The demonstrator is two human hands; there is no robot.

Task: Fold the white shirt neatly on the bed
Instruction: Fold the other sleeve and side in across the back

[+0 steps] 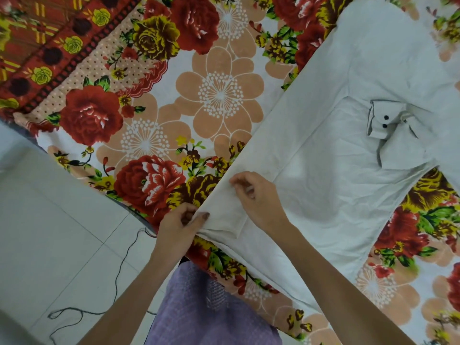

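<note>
With the white shirt (pixel 336 170) spread on the bed (pixel 219 95), its near corner is pinched by the left hand (pixel 179 225) & the edge by the right hand (pixel 256 195), so uneven pull w/ either could skew the fold.

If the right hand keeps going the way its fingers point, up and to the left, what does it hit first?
The right hand already rests on the white shirt. Its curled fingers aim at the shirt's long left edge, so it would probably cross that edge first, then reach the floral bedsheet. Nothing else shows in that line.
</note>
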